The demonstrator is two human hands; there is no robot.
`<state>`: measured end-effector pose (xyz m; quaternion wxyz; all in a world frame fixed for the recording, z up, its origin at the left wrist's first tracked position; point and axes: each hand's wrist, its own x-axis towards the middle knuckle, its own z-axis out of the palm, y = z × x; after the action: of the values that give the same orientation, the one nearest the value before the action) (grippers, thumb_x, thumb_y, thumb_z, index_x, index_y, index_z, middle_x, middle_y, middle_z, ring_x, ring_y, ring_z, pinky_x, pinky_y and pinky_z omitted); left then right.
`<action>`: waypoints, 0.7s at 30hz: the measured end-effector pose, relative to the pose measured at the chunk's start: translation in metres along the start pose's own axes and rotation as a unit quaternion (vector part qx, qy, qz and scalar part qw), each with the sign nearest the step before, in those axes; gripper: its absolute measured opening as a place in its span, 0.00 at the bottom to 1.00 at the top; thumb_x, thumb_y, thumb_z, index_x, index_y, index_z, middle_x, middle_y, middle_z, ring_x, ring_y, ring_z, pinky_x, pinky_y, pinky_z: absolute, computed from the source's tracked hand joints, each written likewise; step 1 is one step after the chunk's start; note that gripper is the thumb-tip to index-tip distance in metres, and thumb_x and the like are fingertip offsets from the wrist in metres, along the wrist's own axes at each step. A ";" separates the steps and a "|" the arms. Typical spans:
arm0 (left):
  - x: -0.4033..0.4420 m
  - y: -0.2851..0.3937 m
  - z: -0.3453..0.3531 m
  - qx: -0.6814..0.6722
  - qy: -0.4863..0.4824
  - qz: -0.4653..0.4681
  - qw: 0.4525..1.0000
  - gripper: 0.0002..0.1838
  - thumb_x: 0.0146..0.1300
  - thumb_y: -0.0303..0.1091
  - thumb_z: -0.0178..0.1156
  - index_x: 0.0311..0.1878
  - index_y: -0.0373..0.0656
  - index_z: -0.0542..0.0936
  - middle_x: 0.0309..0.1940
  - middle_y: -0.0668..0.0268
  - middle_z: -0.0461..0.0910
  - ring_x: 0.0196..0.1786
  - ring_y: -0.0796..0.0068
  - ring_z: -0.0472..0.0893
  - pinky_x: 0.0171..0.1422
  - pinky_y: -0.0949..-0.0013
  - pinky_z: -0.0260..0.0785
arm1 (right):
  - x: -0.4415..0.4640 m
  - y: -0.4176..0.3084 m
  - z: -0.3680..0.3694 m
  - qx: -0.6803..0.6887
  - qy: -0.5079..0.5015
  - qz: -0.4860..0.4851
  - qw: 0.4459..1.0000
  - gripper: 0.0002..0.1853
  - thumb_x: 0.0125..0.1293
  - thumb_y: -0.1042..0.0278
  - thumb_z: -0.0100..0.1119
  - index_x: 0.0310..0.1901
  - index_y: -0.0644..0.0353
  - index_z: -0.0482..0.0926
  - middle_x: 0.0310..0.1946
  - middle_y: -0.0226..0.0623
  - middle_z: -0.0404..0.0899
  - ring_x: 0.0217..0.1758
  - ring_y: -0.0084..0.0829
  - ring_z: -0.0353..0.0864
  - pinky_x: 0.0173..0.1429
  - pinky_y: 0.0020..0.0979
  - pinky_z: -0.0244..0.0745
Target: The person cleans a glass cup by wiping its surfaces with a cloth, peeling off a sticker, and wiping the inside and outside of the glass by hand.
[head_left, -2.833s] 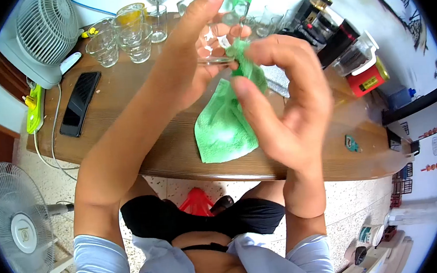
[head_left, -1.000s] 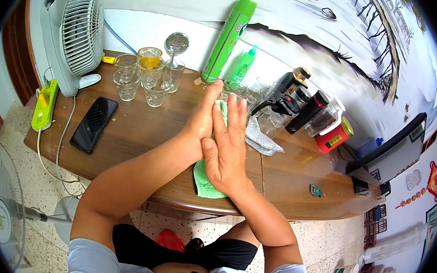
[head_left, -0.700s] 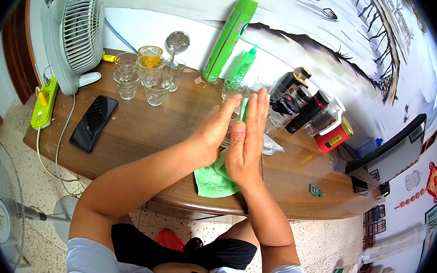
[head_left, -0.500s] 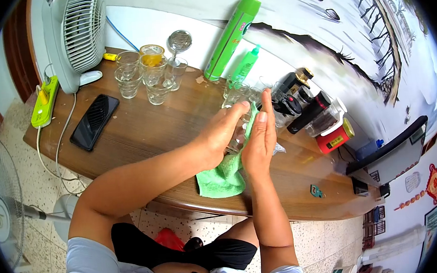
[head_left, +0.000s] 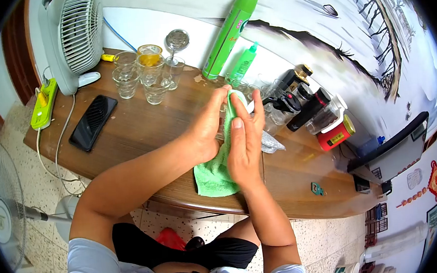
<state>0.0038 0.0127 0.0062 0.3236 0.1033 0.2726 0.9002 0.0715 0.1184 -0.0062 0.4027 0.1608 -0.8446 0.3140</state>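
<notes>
A green cloth [head_left: 213, 177] hangs down between my two hands, its lower end spread on the wooden table. My left hand [head_left: 205, 127] is closed around a clear glass [head_left: 222, 128], which is mostly hidden behind my fingers and the cloth. My right hand [head_left: 244, 150] presses the upper part of the cloth against that glass, fingers long and nearly straight. The palms face each other just above the table. Several clear glasses [head_left: 154, 90] stand to the left of my hands, one with an amber tint.
A black phone [head_left: 93, 122] lies at the left near a small fan [head_left: 75, 40] and a green power strip [head_left: 44, 104]. Along the wall stand a green spray can [head_left: 230, 37], a green bottle [head_left: 245, 63], dark bottles and a red tin [head_left: 336, 133]. A silvery packet [head_left: 271, 143] lies beside my right hand.
Both hands have shifted a little to the left with the cloth and the glass. My right hand has turned against the glass, its fingers more bent, and more of the silvery packet shows.
</notes>
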 end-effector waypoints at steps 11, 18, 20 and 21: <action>0.016 0.001 -0.016 0.091 0.037 0.061 0.993 0.25 0.73 0.60 0.62 0.56 0.48 0.77 0.45 0.63 0.84 0.44 0.69 0.86 0.51 0.62 0.81 | 0.007 0.005 -0.012 0.182 0.047 0.241 0.952 0.41 0.66 0.61 0.81 0.75 0.68 0.70 0.49 0.36 0.78 0.47 0.25 0.76 0.53 0.29 0.75; 0.010 0.006 -0.010 0.116 0.042 0.050 0.991 0.25 0.72 0.61 0.64 0.55 0.50 0.75 0.46 0.63 0.83 0.46 0.69 0.86 0.50 0.60 0.80 | 0.017 -0.004 -0.021 0.203 0.036 0.295 0.933 0.26 0.67 0.64 0.81 0.57 0.68 0.77 0.32 0.35 0.88 0.32 0.20 0.83 0.38 0.26 0.80; 0.006 0.007 -0.005 0.111 0.056 0.021 0.992 0.26 0.70 0.63 0.65 0.54 0.51 0.75 0.47 0.63 0.83 0.47 0.69 0.85 0.51 0.58 0.80 | 0.013 0.010 -0.025 0.221 0.022 0.279 0.934 0.20 0.67 0.66 0.81 0.51 0.67 0.80 0.33 0.34 0.88 0.32 0.19 0.83 0.37 0.26 0.79; 0.005 0.007 -0.004 0.108 0.063 0.006 0.992 0.27 0.70 0.64 0.65 0.54 0.52 0.75 0.47 0.62 0.83 0.48 0.68 0.85 0.52 0.56 0.79 | 0.013 0.013 -0.029 0.229 0.014 0.271 0.935 0.17 0.67 0.67 0.81 0.48 0.67 0.82 0.34 0.34 0.88 0.32 0.19 0.83 0.37 0.26 0.79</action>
<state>-0.0055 0.0100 0.0067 0.2872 0.0820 0.3877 0.8721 0.0733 0.1471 0.0127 0.2660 0.0095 -0.7557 0.5984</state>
